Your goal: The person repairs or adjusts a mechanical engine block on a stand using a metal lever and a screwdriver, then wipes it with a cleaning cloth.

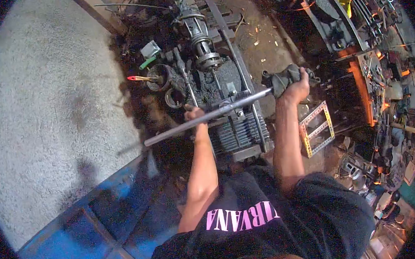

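Metal bar (178,129) slants across the front of the machine, from its free end at the left to the person's right hand (298,90). That hand closes on a bunched dark-grey cloth (285,81) at the bar's far end; one digit shows along the cloth's outer edge, the other fingers are hidden. The left hand (195,113) sits just beyond the bar, its fingers bent at the lower end of a slim rod (186,76); whether they pinch it, I cannot tell. The bar passes above a ribbed metal block (227,136) and near a flanged spindle (208,61). Left of the rod, a red-and-yellow-handled paintbrush (142,78) leans in a round pot (166,78). A perforated metal frame (306,141) lies near the right forearm.
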`<action>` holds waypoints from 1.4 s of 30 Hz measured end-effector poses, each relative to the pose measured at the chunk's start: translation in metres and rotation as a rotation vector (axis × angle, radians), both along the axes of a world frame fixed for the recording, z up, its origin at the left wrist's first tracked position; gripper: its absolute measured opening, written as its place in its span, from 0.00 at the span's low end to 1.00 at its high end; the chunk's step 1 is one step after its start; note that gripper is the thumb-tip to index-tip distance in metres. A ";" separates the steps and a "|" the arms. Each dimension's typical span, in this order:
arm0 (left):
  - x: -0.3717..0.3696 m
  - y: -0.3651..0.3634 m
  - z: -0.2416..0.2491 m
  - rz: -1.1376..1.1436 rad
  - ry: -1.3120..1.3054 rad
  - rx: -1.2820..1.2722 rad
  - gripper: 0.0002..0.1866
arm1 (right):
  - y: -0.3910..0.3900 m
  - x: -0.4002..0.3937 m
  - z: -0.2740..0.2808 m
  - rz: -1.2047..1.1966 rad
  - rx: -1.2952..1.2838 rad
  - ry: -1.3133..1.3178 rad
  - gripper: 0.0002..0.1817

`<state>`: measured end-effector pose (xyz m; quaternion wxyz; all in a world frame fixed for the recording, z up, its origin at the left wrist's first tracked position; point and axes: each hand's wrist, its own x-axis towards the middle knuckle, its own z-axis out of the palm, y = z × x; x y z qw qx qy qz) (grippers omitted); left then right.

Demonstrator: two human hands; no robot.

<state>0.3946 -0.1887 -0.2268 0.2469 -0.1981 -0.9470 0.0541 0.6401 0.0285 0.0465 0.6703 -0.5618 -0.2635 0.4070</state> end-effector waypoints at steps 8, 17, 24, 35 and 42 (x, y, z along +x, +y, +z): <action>0.015 0.020 0.159 0.425 -0.783 0.641 0.35 | -0.015 -0.021 0.061 0.011 -0.092 0.236 0.12; 0.016 0.011 0.137 0.169 -0.719 0.650 0.34 | -0.010 -0.020 0.056 0.108 -0.069 0.302 0.14; 0.016 0.019 0.138 0.293 -0.858 0.665 0.31 | -0.005 -0.025 0.061 0.098 -0.041 0.368 0.13; 0.020 0.023 0.159 0.377 -0.864 0.681 0.36 | -0.002 -0.026 0.059 0.052 -0.114 0.089 0.15; 0.018 0.023 0.176 0.318 -0.961 0.753 0.38 | 0.015 -0.014 0.029 0.103 -0.066 0.238 0.13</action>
